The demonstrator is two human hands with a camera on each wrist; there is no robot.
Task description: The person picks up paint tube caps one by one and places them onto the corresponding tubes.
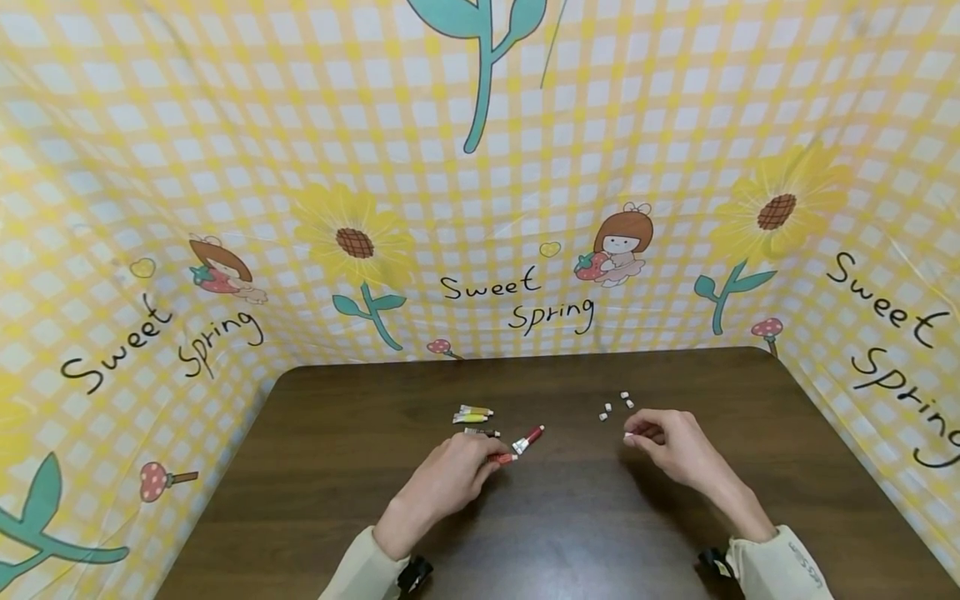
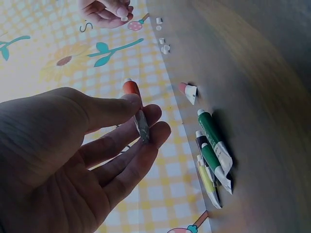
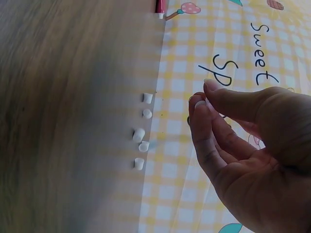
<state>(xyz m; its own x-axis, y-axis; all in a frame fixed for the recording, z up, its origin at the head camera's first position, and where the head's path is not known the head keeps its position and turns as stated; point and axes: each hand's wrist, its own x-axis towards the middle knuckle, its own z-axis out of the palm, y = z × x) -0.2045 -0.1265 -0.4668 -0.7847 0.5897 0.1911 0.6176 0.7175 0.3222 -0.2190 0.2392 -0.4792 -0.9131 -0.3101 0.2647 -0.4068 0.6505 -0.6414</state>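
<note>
My left hand (image 1: pixel 450 475) pinches a small orange paint tube (image 2: pixel 131 88) between thumb and fingers, its white tip pointing away from the palm. A red paint tube (image 1: pixel 534 435) lies on the table just beyond those fingertips. Farther to the right, my right hand (image 1: pixel 678 450) holds a tiny white cap (image 2: pixel 124 19) at its fingertips; in the right wrist view the fingers mostly hide it. Several more white caps (image 3: pixel 138 135) lie scattered on the table beyond that hand.
Beyond the left hand lies a group of paint tubes: yellow ones (image 1: pixel 472 414), a black one (image 1: pixel 487 432) and green ones (image 2: pixel 210 127). The brown wooden table (image 1: pixel 570 533) ends at a yellow checked cloth (image 1: pixel 480 208) hanging at the back and sides.
</note>
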